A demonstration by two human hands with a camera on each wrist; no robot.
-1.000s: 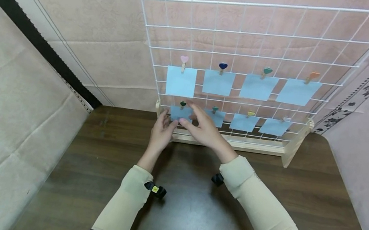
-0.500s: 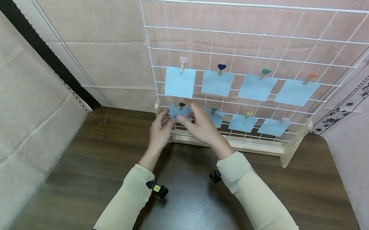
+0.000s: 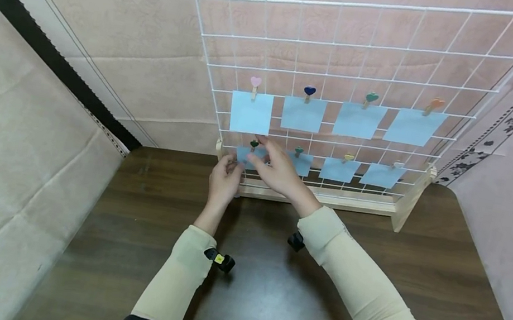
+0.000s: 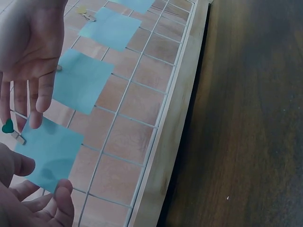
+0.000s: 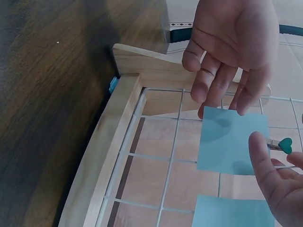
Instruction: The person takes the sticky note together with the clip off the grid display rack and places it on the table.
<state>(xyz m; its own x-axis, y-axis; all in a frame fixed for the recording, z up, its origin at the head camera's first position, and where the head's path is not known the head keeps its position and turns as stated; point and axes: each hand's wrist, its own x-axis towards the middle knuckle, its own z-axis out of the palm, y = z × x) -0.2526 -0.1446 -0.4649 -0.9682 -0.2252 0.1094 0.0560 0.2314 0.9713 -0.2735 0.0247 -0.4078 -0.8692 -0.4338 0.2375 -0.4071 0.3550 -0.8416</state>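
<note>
A blue paper square (image 3: 247, 159) hangs at the left end of the grid's lower row, under a wooden clothespin with a green heart (image 5: 285, 145). My left hand (image 3: 225, 180) is at the square's outer edge, fingers loosely bent; in the left wrist view a fingertip of that hand (image 4: 28, 208) overlaps a corner of the paper (image 4: 52, 153). From the other side comes my right hand (image 3: 282, 173), its thumb (image 5: 258, 142) over the front of the paper near the clothespin and its other fingers spread. Whether either hand presses the paper is unclear.
The white wire grid (image 3: 372, 49) stands in a wooden base (image 3: 356, 204) on the brown table (image 3: 259, 296). Several more blue squares, such as an upper one (image 3: 250, 114), hang from heart clothespins in two rows. Pale cloth (image 3: 5, 169) surrounds the table.
My right thumb has shifted up and left across the paper, away from my left thumb. The right forearm has moved a little left. The paper stays clipped in place.
</note>
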